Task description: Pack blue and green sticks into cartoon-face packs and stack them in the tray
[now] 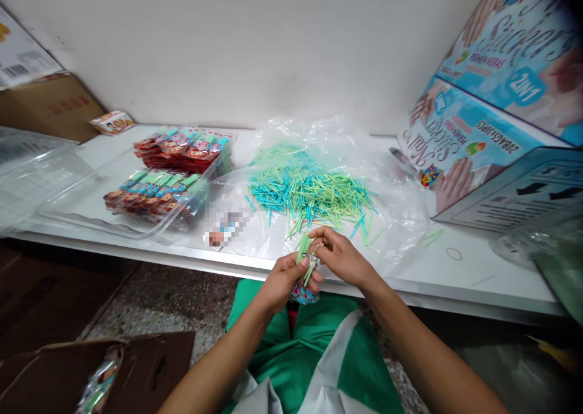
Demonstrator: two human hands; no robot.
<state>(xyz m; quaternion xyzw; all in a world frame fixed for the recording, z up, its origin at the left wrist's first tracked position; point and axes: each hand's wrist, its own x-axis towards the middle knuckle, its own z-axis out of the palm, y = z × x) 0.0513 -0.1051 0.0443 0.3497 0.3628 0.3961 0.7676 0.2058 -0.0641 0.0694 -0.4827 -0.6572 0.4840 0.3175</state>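
Observation:
My left hand (283, 280) is closed around a small bundle of green sticks (303, 250) together with a printed packet (302, 294) that pokes out below the fingers. My right hand (339, 253) pinches at the top of that bundle, its fingertips touching the sticks and a thin band around them. Both hands hover at the front edge of the white table (478, 274). Just beyond them lies a heap of loose green and blue sticks (310, 189) on a sheet of clear plastic (392, 220).
Clear trays of bundled packets (155, 192) stand at the left, with more stacked behind (186, 147). Blue sticker boxes (483, 147) fill the right. A loose rubber band (453, 254) lies on the table. Cardboard boxes (68, 371) sit on the floor at lower left.

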